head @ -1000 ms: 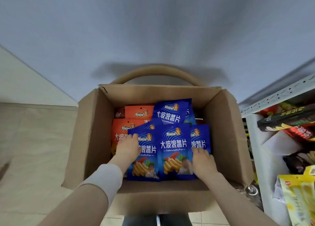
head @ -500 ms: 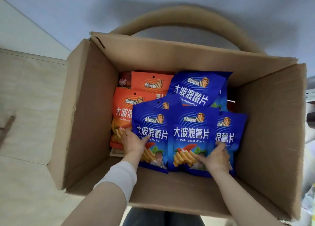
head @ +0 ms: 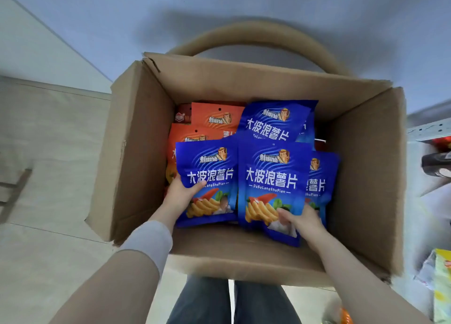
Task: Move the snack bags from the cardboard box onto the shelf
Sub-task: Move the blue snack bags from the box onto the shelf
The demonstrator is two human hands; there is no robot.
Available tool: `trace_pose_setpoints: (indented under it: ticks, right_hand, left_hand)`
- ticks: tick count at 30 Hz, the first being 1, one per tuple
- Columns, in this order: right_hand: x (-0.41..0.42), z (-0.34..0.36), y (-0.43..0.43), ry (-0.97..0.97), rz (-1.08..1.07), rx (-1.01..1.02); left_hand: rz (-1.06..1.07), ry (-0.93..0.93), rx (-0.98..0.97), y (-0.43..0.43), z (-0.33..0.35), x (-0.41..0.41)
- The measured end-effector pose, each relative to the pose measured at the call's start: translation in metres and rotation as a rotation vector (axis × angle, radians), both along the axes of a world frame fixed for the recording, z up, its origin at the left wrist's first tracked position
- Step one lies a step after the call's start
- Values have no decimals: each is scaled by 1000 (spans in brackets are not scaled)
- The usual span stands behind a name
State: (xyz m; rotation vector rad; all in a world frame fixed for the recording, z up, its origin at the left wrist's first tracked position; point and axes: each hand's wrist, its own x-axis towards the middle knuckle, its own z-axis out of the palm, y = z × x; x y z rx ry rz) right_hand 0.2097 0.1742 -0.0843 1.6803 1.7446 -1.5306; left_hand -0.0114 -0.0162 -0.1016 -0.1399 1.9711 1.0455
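Left hand (head: 181,194): clamped on the left edge of a blue bag (head: 210,177), thumb laid across its front, fingers hidden behind it. A pale sleeve (head: 148,243) is seen on that forearm.

Right hand (head: 302,222): clamped on the lower right corner of a second blue bag (head: 271,182), thumb pressed on the front. The forearm is bare.

Both bags are held upright, side by side, edges touching, inside the box (head: 136,152). They are not yet lifted clear of it.

Just right of the right hand, a third blue bag (head: 319,177) is half covered by the second one. Beyond both hands a fourth blue bag (head: 271,123) is leaned back towards the far wall. Beyond the left hand, orange bags (head: 214,116) are stacked, partly hidden by the blue ones.

The box is open-topped, flaps up, plain brown cardboard. What it is stood on cannot be told. A tan curved hoop (head: 244,34) is seen past its far wall.

Shelf (head: 427,128): grey perforated metal edge, well right of the right hand, outside the box. Red and dark packs on it are blurred. A yellow pack (head: 443,287) is seen lower at the right edge.

Floor (head: 48,165): pale beige tiles, left of the left hand. Wall (head: 219,6): flat blue-grey, with a shadow cast behind the box. Jeans (head: 231,299) are seen under the box's near side.
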Motion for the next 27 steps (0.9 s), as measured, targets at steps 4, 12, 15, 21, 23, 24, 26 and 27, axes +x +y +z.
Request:
trace_pose_setpoints:
  ticks: [4, 12, 15, 21, 23, 24, 26, 27]
  right_hand:
    - [4, 38, 5, 140, -164, 101]
    - [51, 137, -10, 575, -534, 147]
    - [86, 175, -18, 645, -604, 249]
    - [173, 239, -26, 893, -874, 322]
    - [208, 261, -27, 942, -891, 324]
    - [227, 271, -27, 958, -891, 339]
    - [268, 292, -24, 983, -895, 407]
    - [290, 300, -21, 972, -905, 451]
  left_hand:
    - [14, 159, 30, -1, 36, -8]
    - [-45, 243, 396, 27, 142, 2]
    - [-159, 245, 493, 51, 188, 21]
    - [-364, 329, 685, 124, 270, 95]
    - [-429, 348, 736, 152, 292, 128]
    - [-466, 341, 771, 166, 304, 148]
    - [-549, 332, 830, 196, 325, 190]
    - [-581, 335, 847, 210, 335, 212]
